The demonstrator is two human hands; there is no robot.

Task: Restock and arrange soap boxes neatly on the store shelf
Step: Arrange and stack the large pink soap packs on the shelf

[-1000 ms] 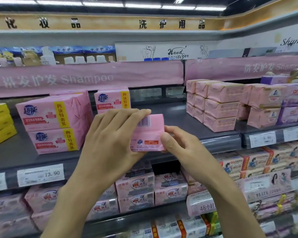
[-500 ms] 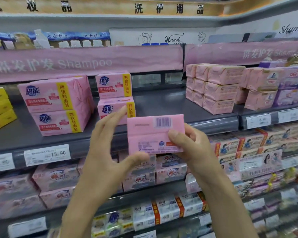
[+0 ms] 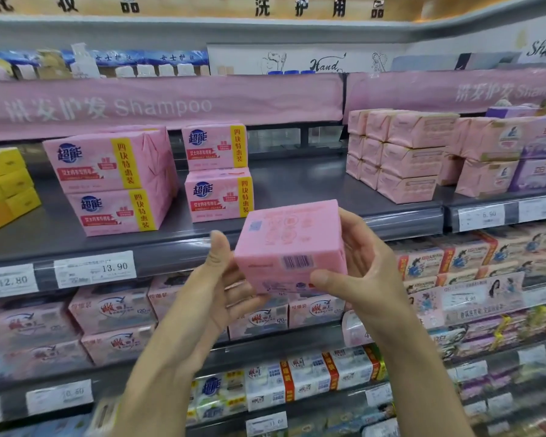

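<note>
A pink soap box with a barcode on its near face is held in front of the grey shelf, just below its front edge. My left hand grips its left side and underside. My right hand grips its right side, thumb on the front. On the shelf stand two stacks of matching pink soap boxes: a wide stack at the left and a narrower stack of two just beyond the held box.
Yellow packs sit at the shelf's far left. Paler pink soap packs and purple ones fill its right end. Bare shelf lies between the narrow stack and those. Price tags line the edge; lower shelves hold more soap.
The box has been turned, so its barcode face now points down toward me and a printed face shows on top. My left hand closed onto its left side. The view dropped slightly.
</note>
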